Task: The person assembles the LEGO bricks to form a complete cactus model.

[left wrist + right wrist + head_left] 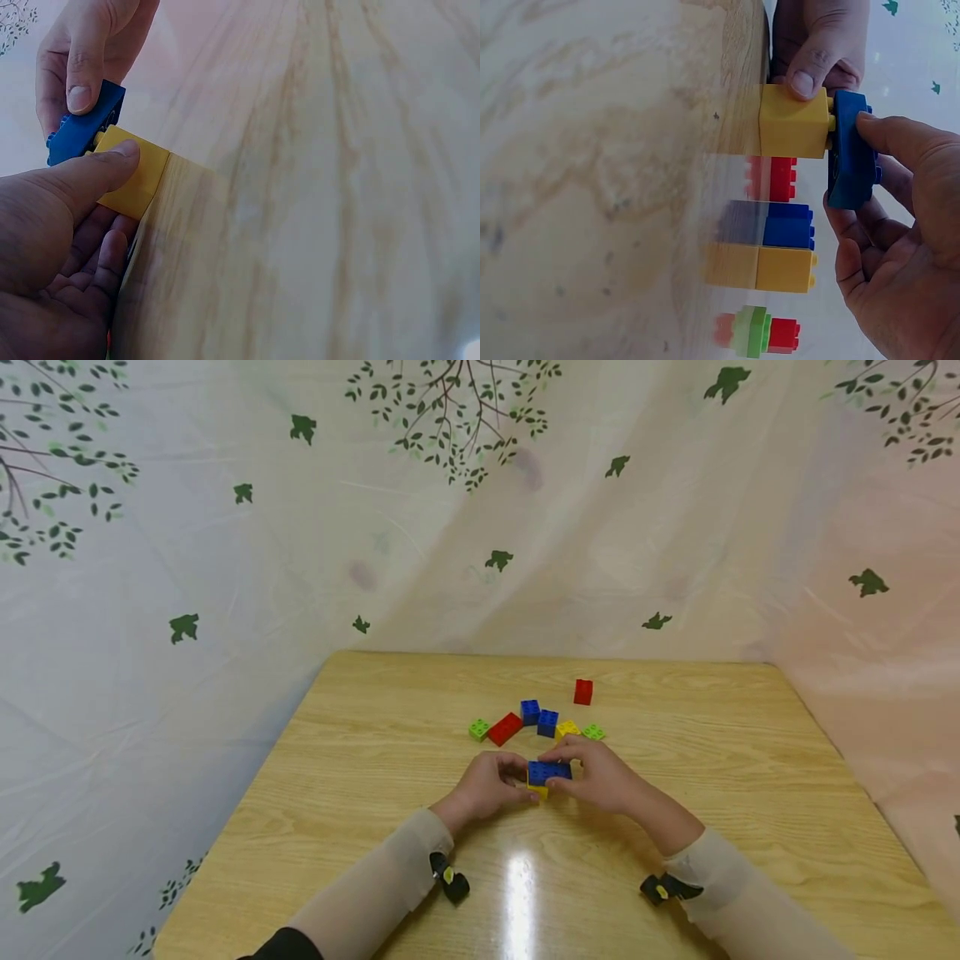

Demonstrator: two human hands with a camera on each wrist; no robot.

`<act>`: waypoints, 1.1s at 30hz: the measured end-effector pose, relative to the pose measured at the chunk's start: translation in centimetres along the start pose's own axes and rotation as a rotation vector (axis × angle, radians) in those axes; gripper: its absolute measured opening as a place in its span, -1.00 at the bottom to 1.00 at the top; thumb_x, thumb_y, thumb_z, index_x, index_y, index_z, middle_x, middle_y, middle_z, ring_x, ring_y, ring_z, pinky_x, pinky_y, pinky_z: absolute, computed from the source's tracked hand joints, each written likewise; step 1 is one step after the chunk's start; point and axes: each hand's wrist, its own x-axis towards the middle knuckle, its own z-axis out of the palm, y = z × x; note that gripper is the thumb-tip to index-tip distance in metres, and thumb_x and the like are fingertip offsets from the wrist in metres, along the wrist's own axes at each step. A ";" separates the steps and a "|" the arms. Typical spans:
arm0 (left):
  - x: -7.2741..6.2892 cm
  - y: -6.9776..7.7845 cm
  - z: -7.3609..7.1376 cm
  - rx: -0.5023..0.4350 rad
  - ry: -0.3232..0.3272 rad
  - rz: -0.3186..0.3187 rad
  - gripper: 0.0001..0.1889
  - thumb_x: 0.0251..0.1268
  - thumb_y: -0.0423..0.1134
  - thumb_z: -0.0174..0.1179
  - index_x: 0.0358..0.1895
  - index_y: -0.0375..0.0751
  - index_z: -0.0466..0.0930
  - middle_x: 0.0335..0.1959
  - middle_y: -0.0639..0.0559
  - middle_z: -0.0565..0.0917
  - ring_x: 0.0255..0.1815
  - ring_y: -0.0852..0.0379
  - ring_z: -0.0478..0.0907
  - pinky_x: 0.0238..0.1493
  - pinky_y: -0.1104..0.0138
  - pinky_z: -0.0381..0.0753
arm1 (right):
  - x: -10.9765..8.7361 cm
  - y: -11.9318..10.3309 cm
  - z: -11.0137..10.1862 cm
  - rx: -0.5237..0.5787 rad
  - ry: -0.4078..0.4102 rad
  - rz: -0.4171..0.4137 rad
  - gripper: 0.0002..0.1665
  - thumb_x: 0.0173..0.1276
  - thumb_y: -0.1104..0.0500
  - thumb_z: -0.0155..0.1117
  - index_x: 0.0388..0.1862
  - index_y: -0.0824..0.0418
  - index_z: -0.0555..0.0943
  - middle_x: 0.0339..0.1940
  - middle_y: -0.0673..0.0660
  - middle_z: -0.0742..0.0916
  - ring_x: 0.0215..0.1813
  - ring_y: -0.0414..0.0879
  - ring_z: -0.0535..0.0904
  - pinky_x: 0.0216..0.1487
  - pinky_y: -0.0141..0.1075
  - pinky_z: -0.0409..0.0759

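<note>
My left hand (483,787) pinches a yellow toy building brick (791,124) standing on the table, its thumb against the brick's side. Above it, my right hand (600,777) grips a longer blue brick (546,772) between thumb and fingers. The blue brick (849,150) lies across the yellow brick's top and sticks out toward the right hand. In the right wrist view it leans slightly, and yellow studs show in the gap between the two bricks. The left wrist view has the yellow brick (135,180) under the left thumb.
Behind the hands, a loose row on the wooden table (390,710) holds a green brick (479,730), a long red brick (506,729), two blue bricks (530,712), a yellow brick (567,728) and another green brick (593,732). Farther back lies a red brick (583,692).
</note>
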 end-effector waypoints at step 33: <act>-0.1 0.0 0.0 -0.006 0.003 0.038 -0.68 0.11 -0.15 0.64 -0.07 -0.03 0.81 -0.22 0.24 0.79 -0.25 0.23 0.69 -0.21 0.36 0.71 | 0.6 0.1 1.3 -0.030 0.080 0.010 -0.69 0.31 0.06 0.60 0.04 -0.02 0.83 -0.15 -0.16 0.67 -0.15 -0.14 0.50 -0.14 -0.25 0.54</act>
